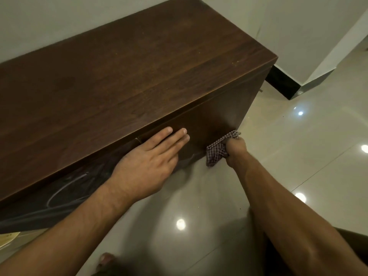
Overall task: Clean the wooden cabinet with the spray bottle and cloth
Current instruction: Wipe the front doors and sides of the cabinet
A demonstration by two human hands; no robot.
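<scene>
A low dark wooden cabinet (127, 76) stands against the wall and fills the upper left of the head view. My left hand (151, 162) lies flat with fingers together on its front face, just under the top edge. My right hand (236, 151) is closed on a checked cloth (218, 149) and presses it against the lower right corner of the cabinet's front, close to the floor. Streaky wet marks show on the front panel to the left of my left hand. No spray bottle is in view.
Glossy pale floor tiles (298, 156) with light reflections spread to the right and below. A white wall with a black skirting board (282, 84) runs behind the cabinet. My foot (106, 259) shows at the bottom edge. A pale round object (8, 239) peeks in at lower left.
</scene>
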